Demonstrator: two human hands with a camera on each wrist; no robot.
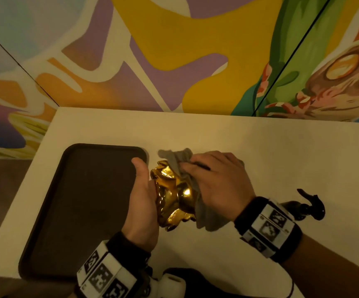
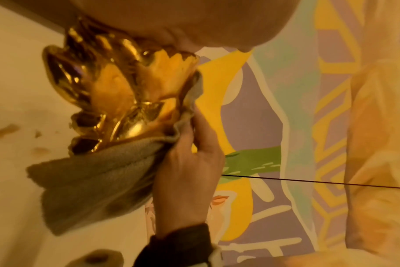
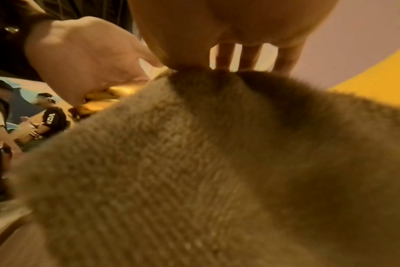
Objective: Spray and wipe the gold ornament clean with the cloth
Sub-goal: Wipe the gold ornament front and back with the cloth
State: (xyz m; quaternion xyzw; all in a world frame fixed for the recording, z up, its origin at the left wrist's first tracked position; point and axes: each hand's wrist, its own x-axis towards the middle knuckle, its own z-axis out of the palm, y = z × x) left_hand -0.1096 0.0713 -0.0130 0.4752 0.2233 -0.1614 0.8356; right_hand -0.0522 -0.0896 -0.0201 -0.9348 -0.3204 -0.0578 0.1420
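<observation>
A shiny, crinkled gold ornament is held above the white table between my two hands. My left hand grips its left side, thumb pointing up. My right hand presses a grey cloth against the ornament's right side and holds the cloth bunched in its fingers. The left wrist view shows the gold ornament with the cloth wrapped under it and my right hand holding the fabric. The cloth fills most of the right wrist view. A black spray bottle stands behind my right wrist.
A dark brown tray lies on the white table, left of my hands. A painted mural wall rises behind the table. Small brownish spots mark the tabletop. People stand in the background of the right wrist view.
</observation>
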